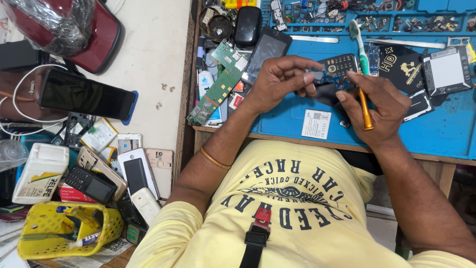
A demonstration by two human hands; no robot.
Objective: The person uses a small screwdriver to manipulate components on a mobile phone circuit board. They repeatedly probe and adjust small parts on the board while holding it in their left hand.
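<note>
Head view
Left hand [280, 79]: fingers closed on the left end of a small keypad phone body [337, 69], held just above the blue work mat [446, 134].
Right hand [379, 106]: gripped around an orange-handled screwdriver [366, 111], its tip end at the phone's right edge.
Toothbrush [359, 42]: far side, beside the phone.
Green circuit board [215, 94]: left of the left hand.
White label card [316, 124]: near edge of the mat.
</note>
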